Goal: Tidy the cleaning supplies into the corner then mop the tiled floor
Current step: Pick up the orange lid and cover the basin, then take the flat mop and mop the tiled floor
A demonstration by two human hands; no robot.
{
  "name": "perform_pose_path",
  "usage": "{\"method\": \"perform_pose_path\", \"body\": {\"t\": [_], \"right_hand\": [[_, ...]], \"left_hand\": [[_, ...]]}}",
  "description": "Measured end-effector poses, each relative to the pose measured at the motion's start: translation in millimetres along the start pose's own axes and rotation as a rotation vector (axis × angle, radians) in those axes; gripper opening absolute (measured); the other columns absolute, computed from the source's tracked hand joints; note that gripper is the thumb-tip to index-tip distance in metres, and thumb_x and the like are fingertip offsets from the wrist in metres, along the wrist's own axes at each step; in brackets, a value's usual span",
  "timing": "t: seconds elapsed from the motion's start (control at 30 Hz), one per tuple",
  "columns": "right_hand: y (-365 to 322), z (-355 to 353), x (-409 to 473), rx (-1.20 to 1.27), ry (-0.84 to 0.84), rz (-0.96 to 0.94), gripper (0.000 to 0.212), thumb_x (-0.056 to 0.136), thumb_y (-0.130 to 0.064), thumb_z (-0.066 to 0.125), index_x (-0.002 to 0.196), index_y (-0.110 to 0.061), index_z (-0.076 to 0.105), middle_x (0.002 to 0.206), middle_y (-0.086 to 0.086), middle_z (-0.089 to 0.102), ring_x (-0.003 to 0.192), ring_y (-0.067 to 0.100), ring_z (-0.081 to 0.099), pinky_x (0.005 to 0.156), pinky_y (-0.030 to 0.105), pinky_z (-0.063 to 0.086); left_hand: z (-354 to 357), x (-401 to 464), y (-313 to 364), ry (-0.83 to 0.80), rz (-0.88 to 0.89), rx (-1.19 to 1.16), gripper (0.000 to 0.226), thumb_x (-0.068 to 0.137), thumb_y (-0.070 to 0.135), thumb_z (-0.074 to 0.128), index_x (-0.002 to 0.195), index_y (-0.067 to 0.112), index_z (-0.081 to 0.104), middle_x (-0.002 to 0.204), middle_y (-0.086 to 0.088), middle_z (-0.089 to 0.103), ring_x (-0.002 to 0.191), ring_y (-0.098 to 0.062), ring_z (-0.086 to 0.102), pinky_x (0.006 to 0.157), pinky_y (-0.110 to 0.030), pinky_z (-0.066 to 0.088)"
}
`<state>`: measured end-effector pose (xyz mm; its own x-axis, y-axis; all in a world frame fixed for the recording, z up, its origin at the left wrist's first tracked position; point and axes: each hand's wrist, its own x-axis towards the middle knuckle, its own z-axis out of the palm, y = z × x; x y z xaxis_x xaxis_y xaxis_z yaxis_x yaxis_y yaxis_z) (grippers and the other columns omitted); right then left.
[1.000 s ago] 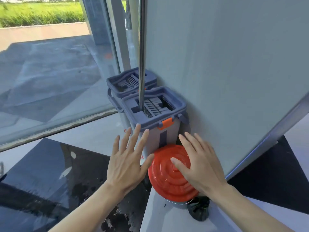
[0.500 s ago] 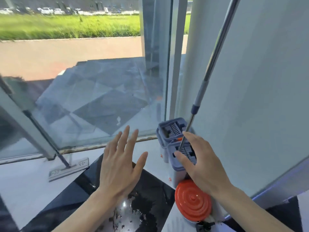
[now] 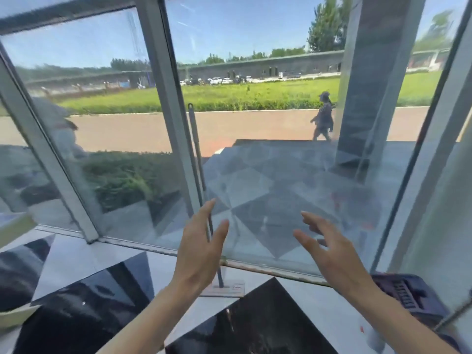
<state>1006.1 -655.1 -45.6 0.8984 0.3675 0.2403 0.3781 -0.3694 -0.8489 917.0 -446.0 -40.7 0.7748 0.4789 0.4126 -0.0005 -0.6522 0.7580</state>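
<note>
While both arms reach forward over the tiled floor [image 3: 84, 261], left hand [image 3: 198, 254] is spread wide, fingers apart, holding nothing; it sits right in front of the mop handle [image 3: 195, 139], contact unclear. Right hand [image 3: 332, 254] also spread, fingers slightly curled, empty. Mop stands upright just beside the window frame [image 3: 163, 85], its flat mop head [image 3: 224, 290] resting on a white tile at the foot of the glass. Mop bucket [image 3: 408, 300], grey-purple, sits far right in the corner by the wall, well apart from the mop, partly cut off and blurred. Floor has black and white glossy tiles.
</note>
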Motion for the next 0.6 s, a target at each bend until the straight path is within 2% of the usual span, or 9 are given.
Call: {"method": "perform_pose_path", "body": {"t": [0.03,0.1,0.17,0.3,0.37,0.43,0.5,0.6], "right_hand": [[-7,15,10,0.034,-0.01,0.006,0.064,0.077,-0.066,0.055,0.132,-0.032,0.05,0.127,-0.015,0.053,0.121,0.006,0.05,0.1,0.026,0.04],[-25,55,42,0.067,-0.027,-0.014,0.057,0.083,-0.056,0.053,0.133,-0.028,0.05,0.127,-0.013,0.055,0.119,0.006,0.052,0.093,0.021,0.038],[-44,88,74,0.072,-0.036,-0.015,0.052,0.087,-0.05,0.051,0.134,-0.026,0.05,0.126,-0.013,0.056,0.115,0.004,0.052,0.09,0.019,0.037],[-72,140,133,0.118,-0.034,0.006,0.042,0.093,-0.04,0.05,0.132,-0.024,0.051,0.117,-0.015,0.055,0.107,0.0,0.051,0.087,0.016,0.033],[-80,163,162,0.107,-0.032,0.0,0.039,0.094,-0.038,0.051,0.13,-0.022,0.053,0.115,-0.013,0.057,0.104,0.001,0.051,0.084,0.014,0.034],[-84,185,192,0.099,-0.038,0.009,0.039,0.094,-0.036,0.052,0.129,-0.02,0.054,0.112,-0.012,0.057,0.105,0.003,0.052,0.084,0.015,0.035],[-79,205,224,0.106,-0.043,0.025,0.04,0.094,-0.036,0.053,0.129,-0.017,0.055,0.112,-0.011,0.058,0.11,0.006,0.054,0.088,0.018,0.035],[-68,234,274,0.095,-0.052,0.038,0.04,0.094,-0.036,0.052,0.129,-0.015,0.055,0.113,-0.009,0.058,0.109,0.008,0.053,0.088,0.02,0.035]], "left_hand": [[-12,12,-7,0.0,-0.069,-0.14,0.056,0.09,0.053,0.044,0.142,0.03,0.041,0.14,0.013,0.044,0.131,-0.01,0.041,0.108,-0.034,0.035],[-43,48,-30,-0.006,-0.181,-0.378,0.065,0.081,0.056,0.041,0.14,0.028,0.045,0.141,0.011,0.047,0.13,-0.011,0.043,0.11,-0.041,0.036],[-71,81,-52,0.003,-0.233,-0.478,0.066,0.08,0.055,0.041,0.139,0.027,0.047,0.138,0.011,0.05,0.128,-0.012,0.046,0.107,-0.043,0.039],[-108,134,-92,-0.01,-0.236,-0.517,0.047,0.08,0.055,0.04,0.121,0.039,0.054,0.121,0.021,0.057,0.119,-0.008,0.051,0.098,-0.037,0.043],[-117,155,-112,-0.014,-0.258,-0.522,0.035,0.08,0.055,0.04,0.109,0.044,0.056,0.115,0.022,0.058,0.114,-0.008,0.054,0.098,-0.04,0.044],[-120,177,-136,-0.01,-0.285,-0.526,0.02,0.09,0.05,0.043,0.104,0.045,0.057,0.114,0.019,0.059,0.113,-0.011,0.054,0.098,-0.042,0.044],[-115,198,-162,-0.011,-0.32,-0.519,0.02,0.101,0.038,0.039,0.104,0.041,0.058,0.118,0.013,0.06,0.114,-0.015,0.054,0.097,-0.042,0.044],[-103,228,-200,-0.029,-0.391,-0.484,0.027,0.101,0.039,0.037,0.119,0.032,0.056,0.127,0.007,0.058,0.116,-0.015,0.053,0.093,-0.038,0.046]]}}
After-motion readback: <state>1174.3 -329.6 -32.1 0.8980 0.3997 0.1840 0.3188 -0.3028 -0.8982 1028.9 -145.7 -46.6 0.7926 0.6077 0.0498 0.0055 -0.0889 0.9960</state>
